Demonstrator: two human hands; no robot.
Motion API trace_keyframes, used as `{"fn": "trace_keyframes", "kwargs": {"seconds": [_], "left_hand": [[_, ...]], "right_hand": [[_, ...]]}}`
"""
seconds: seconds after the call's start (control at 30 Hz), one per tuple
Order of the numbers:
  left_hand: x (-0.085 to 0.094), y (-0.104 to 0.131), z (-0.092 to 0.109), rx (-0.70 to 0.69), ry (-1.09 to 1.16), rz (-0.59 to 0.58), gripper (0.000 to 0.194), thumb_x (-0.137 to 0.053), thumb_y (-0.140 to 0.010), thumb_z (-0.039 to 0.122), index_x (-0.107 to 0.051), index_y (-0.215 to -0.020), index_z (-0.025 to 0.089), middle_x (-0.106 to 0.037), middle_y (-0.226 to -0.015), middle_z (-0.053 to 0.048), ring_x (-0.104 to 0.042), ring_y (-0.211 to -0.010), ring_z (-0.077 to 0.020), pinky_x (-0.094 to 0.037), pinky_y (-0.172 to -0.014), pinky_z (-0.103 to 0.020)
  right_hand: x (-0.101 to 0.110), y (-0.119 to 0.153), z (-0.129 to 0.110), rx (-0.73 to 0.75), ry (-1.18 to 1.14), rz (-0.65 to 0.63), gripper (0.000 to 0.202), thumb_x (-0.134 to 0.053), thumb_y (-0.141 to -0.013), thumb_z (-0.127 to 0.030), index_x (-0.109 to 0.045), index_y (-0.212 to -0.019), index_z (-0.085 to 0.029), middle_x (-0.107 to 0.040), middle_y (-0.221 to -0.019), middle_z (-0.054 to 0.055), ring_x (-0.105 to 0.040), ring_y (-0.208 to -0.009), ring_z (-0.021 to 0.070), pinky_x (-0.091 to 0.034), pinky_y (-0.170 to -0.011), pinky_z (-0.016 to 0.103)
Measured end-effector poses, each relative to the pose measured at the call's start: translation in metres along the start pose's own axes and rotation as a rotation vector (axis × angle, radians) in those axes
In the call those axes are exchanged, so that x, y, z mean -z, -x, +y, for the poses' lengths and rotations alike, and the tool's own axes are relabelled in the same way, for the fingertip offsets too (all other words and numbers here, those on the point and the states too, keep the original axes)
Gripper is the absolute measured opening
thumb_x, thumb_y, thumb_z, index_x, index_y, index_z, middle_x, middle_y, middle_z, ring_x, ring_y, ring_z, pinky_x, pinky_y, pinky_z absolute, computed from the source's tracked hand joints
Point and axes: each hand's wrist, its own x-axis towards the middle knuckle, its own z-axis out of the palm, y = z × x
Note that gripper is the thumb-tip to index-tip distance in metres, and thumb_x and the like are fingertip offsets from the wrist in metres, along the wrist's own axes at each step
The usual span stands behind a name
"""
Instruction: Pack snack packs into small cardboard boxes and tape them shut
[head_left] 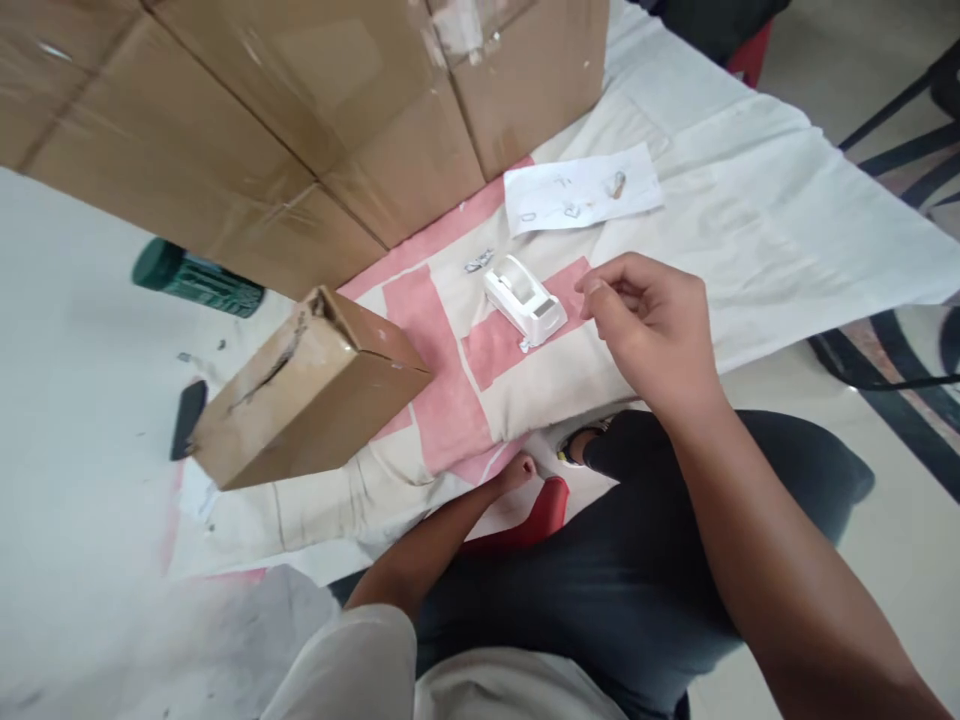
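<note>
My right hand [649,325] hovers over the near side of the cloth-covered table, thumb and forefinger pinched together. Whatever may be between those fingertips is too small to make out. Just left of it sits a white tape dispenser [525,300] with a roll of clear tape in it. Down by the table's front edge, my left hand [517,472] is curled into a fist, with no object showing in it. Behind the dispenser lie a small metallic piece [478,261] and a white paper strip [585,190] bearing several small items or marks.
Large taped cardboard boxes [300,110] stand along the back. A smaller cardboard box [307,400] is at the left, near a green cylindrical container [199,278] and a dark object [188,418]. A red seat [536,520] shows below the table edge.
</note>
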Motion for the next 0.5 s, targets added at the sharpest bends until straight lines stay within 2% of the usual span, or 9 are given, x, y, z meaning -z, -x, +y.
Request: {"fn": "trace_keyframes", "kwargs": {"seconds": [0.07,0.13,0.2,0.27,0.3,0.37,0.5], "left_hand": [[0.008,0.013,0.0,-0.031,-0.032,-0.132,0.022,-0.059,-0.098,0.039,-0.066,-0.102,0.018,-0.068,-0.101,-0.005,-0.064,-0.084,-0.0142,-0.058,-0.077,-0.031],[0.019,0.038,0.003,-0.077,-0.062,-0.203,0.014,-0.066,-0.093,0.031,-0.065,-0.089,0.018,-0.067,-0.085,-0.001,-0.061,-0.073,-0.0122,-0.054,-0.071,-0.028],[0.032,0.071,0.012,-0.119,-0.085,-0.198,0.01,-0.071,-0.086,0.023,-0.062,-0.081,0.021,-0.066,-0.075,0.002,-0.059,-0.067,-0.0125,-0.048,-0.066,-0.027],[0.047,0.105,0.026,-0.141,-0.091,-0.134,0.012,-0.071,-0.084,0.025,-0.06,-0.081,0.023,-0.066,-0.073,0.003,-0.058,-0.064,-0.0133,-0.043,-0.063,-0.028],[0.056,0.121,0.034,-0.148,-0.075,-0.07,0.014,-0.07,-0.086,0.029,-0.058,-0.081,0.023,-0.067,-0.074,0.004,-0.059,-0.065,-0.0135,-0.043,-0.063,-0.028],[0.075,0.145,0.05,-0.175,0.012,0.145,0.019,-0.068,-0.088,0.034,-0.055,-0.079,0.024,-0.07,-0.079,0.003,-0.062,-0.07,-0.0143,-0.046,-0.068,-0.027],[0.114,0.171,0.074,-0.263,0.179,0.625,0.018,-0.065,-0.091,0.038,-0.054,-0.084,0.024,-0.072,-0.089,0.0,-0.066,-0.082,-0.0159,-0.05,-0.077,-0.028]], "right_hand": [[-0.004,0.005,-0.002,0.029,-0.005,-0.028,0.011,-0.061,-0.089,-0.019,-0.067,-0.079,-0.02,-0.063,-0.068,0.0,-0.056,-0.061,0.0147,-0.042,-0.055,0.027],[-0.008,0.011,-0.005,0.056,0.005,-0.067,0.01,-0.061,-0.087,-0.018,-0.067,-0.08,-0.021,-0.065,-0.07,0.0,-0.058,-0.062,0.0152,-0.042,-0.055,0.027],[-0.012,0.019,-0.01,0.078,0.026,-0.114,0.01,-0.06,-0.086,-0.016,-0.068,-0.081,-0.02,-0.066,-0.07,-0.001,-0.058,-0.062,0.0148,-0.041,-0.055,0.026],[-0.017,0.029,-0.016,0.107,0.036,-0.191,0.009,-0.061,-0.085,-0.016,-0.067,-0.082,-0.02,-0.066,-0.07,-0.001,-0.057,-0.061,0.0139,-0.041,-0.056,0.026],[-0.02,0.035,-0.019,0.128,0.034,-0.247,0.008,-0.061,-0.085,-0.015,-0.067,-0.083,-0.02,-0.066,-0.07,-0.001,-0.057,-0.06,0.0133,-0.041,-0.057,0.025],[-0.028,0.048,-0.024,0.185,0.02,-0.404,0.007,-0.062,-0.084,-0.017,-0.067,-0.087,-0.019,-0.068,-0.075,-0.001,-0.056,-0.06,0.0125,-0.042,-0.059,0.025],[-0.051,0.074,-0.029,0.307,-0.005,-0.741,0.017,-0.069,-0.086,-0.028,-0.07,-0.1,-0.018,-0.071,-0.086,0.003,-0.06,-0.068,0.0145,-0.045,-0.065,0.027]]}}
